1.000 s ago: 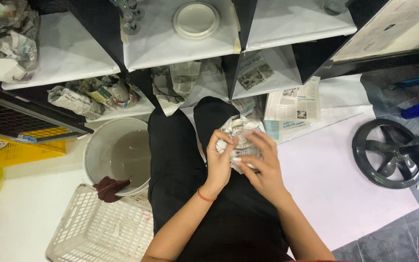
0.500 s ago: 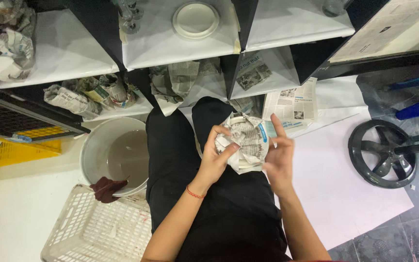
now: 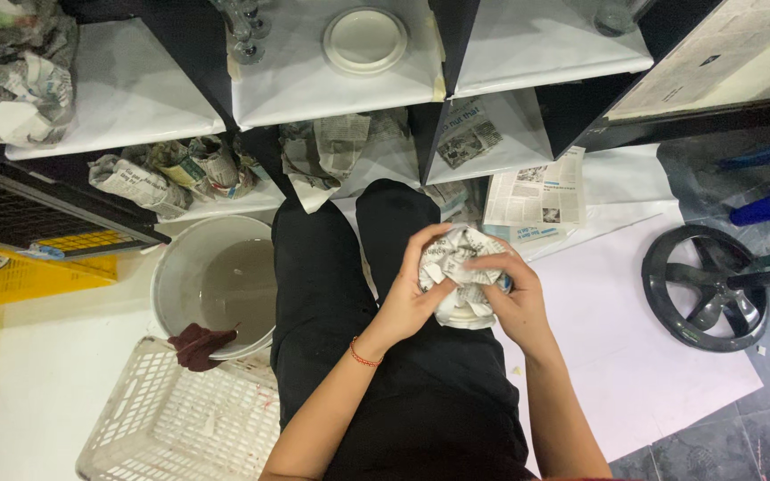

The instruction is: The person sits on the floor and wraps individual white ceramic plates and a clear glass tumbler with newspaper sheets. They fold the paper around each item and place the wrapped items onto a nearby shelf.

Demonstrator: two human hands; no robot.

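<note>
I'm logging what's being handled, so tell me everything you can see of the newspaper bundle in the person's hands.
The newspaper bundle is a rounded, fist-sized-looking wad of crumpled grey-white printed paper with a bit of blue at its right edge. Something pale and smooth shows at its lower side, but what it wraps cannot be told. It is held above the person's black-clad lap, the left hand cupping its left side and the right hand gripping over its right.

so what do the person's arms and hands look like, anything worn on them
Both forearms are bare, with no sleeves in view. The left hand has a thin red thread bracelet around its wrist. The right hand wears nothing visible: no gloves, no watch.
</note>
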